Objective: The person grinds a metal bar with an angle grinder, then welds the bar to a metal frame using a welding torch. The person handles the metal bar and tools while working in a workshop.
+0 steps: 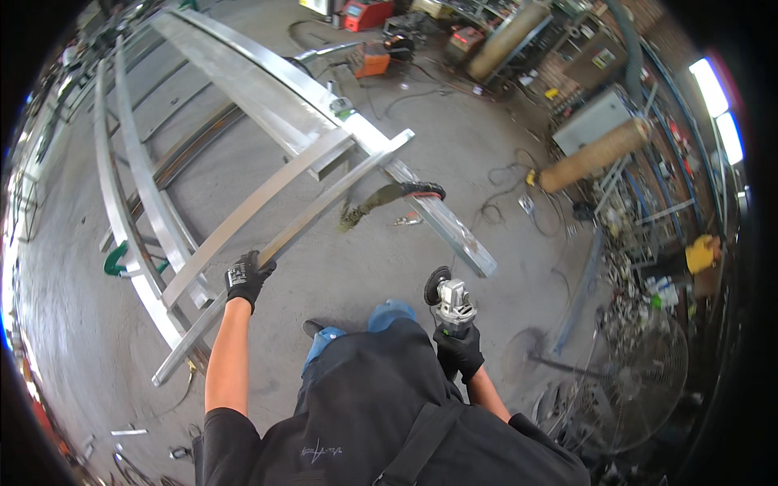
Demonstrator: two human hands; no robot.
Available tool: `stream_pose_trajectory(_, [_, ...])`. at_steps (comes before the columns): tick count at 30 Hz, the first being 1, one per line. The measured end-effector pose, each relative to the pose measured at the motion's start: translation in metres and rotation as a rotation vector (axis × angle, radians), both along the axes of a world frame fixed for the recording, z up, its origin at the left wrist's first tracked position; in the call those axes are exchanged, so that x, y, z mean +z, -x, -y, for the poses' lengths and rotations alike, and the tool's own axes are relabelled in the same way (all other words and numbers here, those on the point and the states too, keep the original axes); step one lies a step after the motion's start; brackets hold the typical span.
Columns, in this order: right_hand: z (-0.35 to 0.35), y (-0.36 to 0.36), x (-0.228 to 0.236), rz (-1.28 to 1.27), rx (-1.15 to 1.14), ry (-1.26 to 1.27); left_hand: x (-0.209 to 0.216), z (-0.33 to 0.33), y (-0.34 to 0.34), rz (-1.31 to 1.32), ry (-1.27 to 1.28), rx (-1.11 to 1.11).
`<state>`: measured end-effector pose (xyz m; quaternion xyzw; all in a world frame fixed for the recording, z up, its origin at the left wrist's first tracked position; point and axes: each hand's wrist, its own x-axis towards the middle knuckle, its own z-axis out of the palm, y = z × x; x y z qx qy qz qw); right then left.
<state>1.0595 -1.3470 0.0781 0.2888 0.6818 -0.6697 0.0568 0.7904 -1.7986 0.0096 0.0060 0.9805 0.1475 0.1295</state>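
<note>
My left hand (249,279), in a black work glove, is closed round a long, narrow metal tube (324,205). The tube lies slantwise across metal beams, its near end at the lower left. Beside it runs a wider flat metal bar (255,209). In my right hand (459,354), also gloved in black, is an angle grinder (455,306). The grinder's dark disc (436,285) points up and away from me, apart from the metal. Just beyond the grinder ends a shiny beam (462,239), with a dark, worn cloth-like thing (373,204) draped on it.
A green clamp (116,259) sits on the curved rails at left. To the right stand a large fan (636,385), a rusty gas cylinder (596,154) and piled scrap (624,275). Cables (527,174) trail over the floor. An orange machine (371,59) is at the back.
</note>
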Motion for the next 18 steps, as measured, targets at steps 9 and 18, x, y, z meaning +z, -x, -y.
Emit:
stream_pose_trajectory(9, [0.043,-0.023,0.013,-0.062,-0.192,-0.158,0.015,-0.013,0.009,0.495,-0.636,-0.135])
stream_pose_trajectory(18, [-0.003,0.015,0.001,-0.076,-0.149,-0.236,-0.009,-0.015,-0.017,1.32,-1.115,-0.056])
